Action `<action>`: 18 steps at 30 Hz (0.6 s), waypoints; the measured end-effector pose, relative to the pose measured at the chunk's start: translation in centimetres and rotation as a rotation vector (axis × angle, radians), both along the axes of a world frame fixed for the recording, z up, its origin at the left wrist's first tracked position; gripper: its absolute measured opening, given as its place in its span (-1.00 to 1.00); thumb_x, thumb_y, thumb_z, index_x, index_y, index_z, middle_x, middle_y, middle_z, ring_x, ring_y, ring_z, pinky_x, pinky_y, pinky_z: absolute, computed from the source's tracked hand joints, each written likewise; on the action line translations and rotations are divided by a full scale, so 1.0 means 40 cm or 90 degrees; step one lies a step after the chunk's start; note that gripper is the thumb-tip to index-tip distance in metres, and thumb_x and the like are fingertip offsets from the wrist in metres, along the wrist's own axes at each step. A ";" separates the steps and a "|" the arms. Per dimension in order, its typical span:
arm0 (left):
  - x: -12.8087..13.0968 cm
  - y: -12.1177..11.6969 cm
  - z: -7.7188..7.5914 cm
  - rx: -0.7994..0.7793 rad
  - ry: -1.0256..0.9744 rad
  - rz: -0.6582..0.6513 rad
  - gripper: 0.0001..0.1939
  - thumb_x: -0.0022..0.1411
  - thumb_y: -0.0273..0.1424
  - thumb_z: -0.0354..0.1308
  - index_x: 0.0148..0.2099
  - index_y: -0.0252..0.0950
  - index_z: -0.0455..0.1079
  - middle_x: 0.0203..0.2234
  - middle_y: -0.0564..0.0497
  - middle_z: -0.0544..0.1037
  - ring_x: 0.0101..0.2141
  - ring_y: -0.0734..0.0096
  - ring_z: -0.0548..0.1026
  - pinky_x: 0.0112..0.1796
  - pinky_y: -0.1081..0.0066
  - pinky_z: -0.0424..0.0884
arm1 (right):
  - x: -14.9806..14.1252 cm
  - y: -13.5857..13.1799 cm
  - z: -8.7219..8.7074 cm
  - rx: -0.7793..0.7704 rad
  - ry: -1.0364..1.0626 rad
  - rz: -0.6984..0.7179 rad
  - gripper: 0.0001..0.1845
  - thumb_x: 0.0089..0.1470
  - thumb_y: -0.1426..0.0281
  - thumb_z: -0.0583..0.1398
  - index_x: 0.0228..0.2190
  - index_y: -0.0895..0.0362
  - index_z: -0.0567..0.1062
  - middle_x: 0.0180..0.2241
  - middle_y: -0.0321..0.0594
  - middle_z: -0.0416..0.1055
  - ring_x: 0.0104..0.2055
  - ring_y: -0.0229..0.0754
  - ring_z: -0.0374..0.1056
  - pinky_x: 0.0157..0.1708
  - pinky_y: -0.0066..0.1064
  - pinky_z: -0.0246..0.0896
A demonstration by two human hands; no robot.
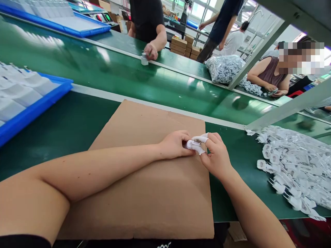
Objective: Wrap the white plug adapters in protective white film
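Both hands meet just right of the frame centre, above the right part of a brown cardboard sheet [144,179] that lies flat on the green table [64,131]. The left hand [174,144] reaches in from the lower left with the forearm crossing the cardboard; its fingers are curled together and pinch a small white part [192,144]. The right hand [217,156] comes up from the lower right edge and is closed on the same white part from the opposite side. White finger cots [201,139] cover its thumb and forefinger tips. The exact shape of the part cannot be told, since the fingers hide most of it.

At the right of the frame, on the table and well apart from the hands, lies a loose heap of small white pieces in clear bags [297,165]. At the left edge sits a blue tray [36,106] loaded with white items. A glossy green conveyor belt [155,82] runs diagonally across the upper half of the frame.

Beyond the belt, at top centre, another person's hand [151,51] rests on a small white object [144,59]. At upper right, a seated person works with both hands beside a large bag of white pieces [224,69]. Stacked brown boxes [184,46] stand behind them.
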State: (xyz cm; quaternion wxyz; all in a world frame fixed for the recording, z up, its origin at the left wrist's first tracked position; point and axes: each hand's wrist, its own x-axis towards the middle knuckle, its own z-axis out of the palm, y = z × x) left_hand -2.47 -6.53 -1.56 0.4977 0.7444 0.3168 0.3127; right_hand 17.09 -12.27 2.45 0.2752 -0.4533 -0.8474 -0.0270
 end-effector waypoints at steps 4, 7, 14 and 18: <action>0.001 0.000 0.000 0.000 -0.004 -0.002 -0.79 0.06 -0.23 0.41 -0.32 -0.27 0.61 -0.32 0.02 0.49 -0.33 0.38 0.48 -0.30 0.38 0.34 | -0.005 0.004 0.008 -0.012 -0.022 -0.012 -0.75 -0.02 0.65 0.17 -0.36 0.07 0.50 -0.36 -0.17 0.39 -0.26 -0.03 0.26 -0.30 -0.23 0.23; 0.000 0.000 0.001 0.002 -0.005 -0.003 -0.77 0.07 -0.22 0.41 -0.33 -0.28 0.61 -0.32 0.01 0.50 -0.32 0.36 0.49 -0.29 0.38 0.36 | -0.009 0.011 0.021 0.002 -0.056 -0.024 -0.77 -0.14 0.66 0.16 -0.52 0.07 0.38 -0.44 -0.22 0.28 -0.30 -0.06 0.22 -0.25 -0.22 0.21; -0.001 0.001 0.001 -0.015 0.012 0.001 -0.76 0.03 -0.23 0.46 -0.34 -0.29 0.60 -0.30 0.01 0.51 -0.38 0.42 0.44 -0.36 0.41 0.35 | -0.010 0.027 0.049 -0.090 -0.046 0.001 -0.72 -0.24 0.65 0.14 -0.47 0.06 0.43 -0.48 -0.34 0.20 -0.35 -0.14 0.24 0.03 -0.11 0.26; -0.002 -0.001 0.000 0.000 0.006 -0.004 -0.78 0.05 -0.24 0.45 -0.32 -0.28 0.61 -0.29 0.01 0.50 -0.38 0.44 0.42 -0.36 0.42 0.35 | -0.010 0.024 0.049 -0.097 -0.037 -0.018 -0.75 -0.22 0.62 0.16 -0.48 0.05 0.44 -0.47 -0.36 0.22 -0.39 -0.17 0.27 0.26 0.01 0.15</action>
